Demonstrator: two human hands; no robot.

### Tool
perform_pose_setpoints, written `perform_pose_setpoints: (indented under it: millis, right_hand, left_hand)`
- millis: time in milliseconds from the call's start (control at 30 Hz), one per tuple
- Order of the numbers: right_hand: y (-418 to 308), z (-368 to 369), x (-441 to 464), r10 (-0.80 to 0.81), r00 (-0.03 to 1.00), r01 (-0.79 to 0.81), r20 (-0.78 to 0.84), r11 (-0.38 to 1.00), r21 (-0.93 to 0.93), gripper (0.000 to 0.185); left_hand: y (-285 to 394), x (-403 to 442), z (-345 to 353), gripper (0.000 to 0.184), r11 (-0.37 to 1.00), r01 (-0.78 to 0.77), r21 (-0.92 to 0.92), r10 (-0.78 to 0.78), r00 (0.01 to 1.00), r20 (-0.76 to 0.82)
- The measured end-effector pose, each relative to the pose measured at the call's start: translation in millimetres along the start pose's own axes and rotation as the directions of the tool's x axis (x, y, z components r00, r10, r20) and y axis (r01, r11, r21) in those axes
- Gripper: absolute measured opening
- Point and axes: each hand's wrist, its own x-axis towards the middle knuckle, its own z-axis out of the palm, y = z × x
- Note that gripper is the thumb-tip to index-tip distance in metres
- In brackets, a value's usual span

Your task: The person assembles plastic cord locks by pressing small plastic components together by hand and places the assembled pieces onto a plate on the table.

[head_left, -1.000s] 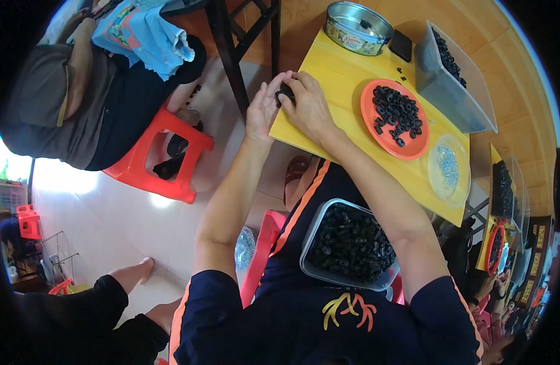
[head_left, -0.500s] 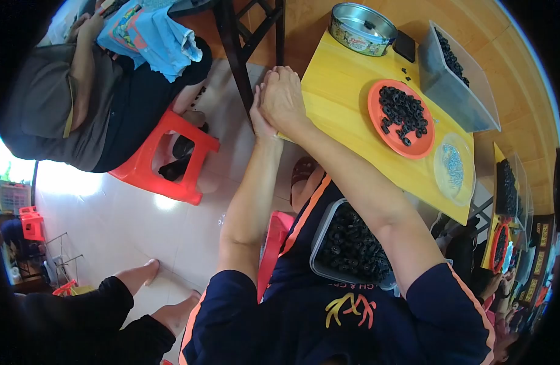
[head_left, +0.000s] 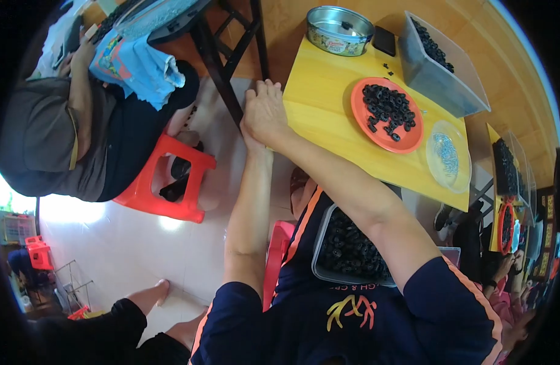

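Note:
My right hand (head_left: 265,112) lies over my left hand (head_left: 250,135) at the left corner of the yellow table (head_left: 316,115). The two are pressed together, and anything between them is hidden. Most of my left hand is covered. To their right, an orange plate (head_left: 360,115) holds small black parts (head_left: 388,108). A clear dish (head_left: 434,164) with small shiny pieces stands near the table's right end. In my lap rests a clear tub (head_left: 318,258) full of black parts.
A round tin (head_left: 338,39), a black phone (head_left: 384,42) and a grey bin (head_left: 435,85) of black parts line the table's back. A seated person (head_left: 42,134) is on a red stool (head_left: 198,182) at left. Dark chair legs (head_left: 216,67) stand beside my hands.
The black part seen between my hands a second ago is now hidden. My right hand has closed over my left, and both have shifted slightly left and down.

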Motion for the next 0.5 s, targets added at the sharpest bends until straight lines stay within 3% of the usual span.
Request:
perform_pose_setpoints:
  millis: [100,233,333,367,500]
  right_hand:
    - [-9.0,11.4,0.2,0.050,0.999,-0.049,-0.015,0.998,0.047,0.028]
    - [-30.5,26.3,-8.9,-0.029,0.971,0.029,-0.239,1.000,0.000,0.024]
    - [-36.1,33.7,-6.8,-0.023,0.981,0.063,-0.192,0.976,0.207,0.021]
    - [-39.5,36.5,-5.5,0.007,0.968,0.061,-0.253,0.964,0.260,0.019]
    - [-49.0,30.5,2.3,0.153,0.967,-0.020,-0.202,0.841,0.541,0.020]
  left_hand:
    - [6.2,-1.1,2.9,0.034,1.000,0.007,0.016,-0.007,1.000,-0.010]
    - [21.7,-12.2,10.2,0.032,0.999,0.012,0.044,-0.011,1.000,-0.027]
    - [31.8,-17.0,16.3,0.030,0.998,0.010,0.056,-0.008,0.999,-0.036]
    - [37.6,-17.6,17.5,0.030,0.998,0.006,0.063,-0.004,0.999,-0.041]
    - [52.9,-18.3,25.5,0.028,0.996,-0.005,0.086,0.009,0.999,-0.052]
